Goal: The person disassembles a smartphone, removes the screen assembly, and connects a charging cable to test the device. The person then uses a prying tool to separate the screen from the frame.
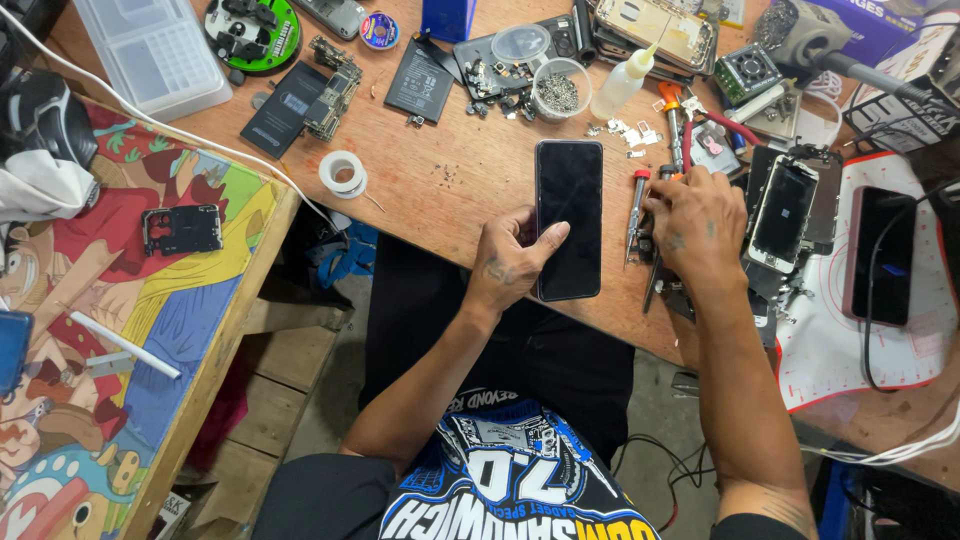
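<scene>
The black phone (568, 220) is lying flat, screen up, near the front edge of the wooden table (450, 190). The left hand (512, 262) is clamping its lower left side, thumb across the glass, probably to stop it sliding. The right hand (700, 228) is closing its fingers together over the screwdrivers (637, 215) just beside the phone.
</scene>
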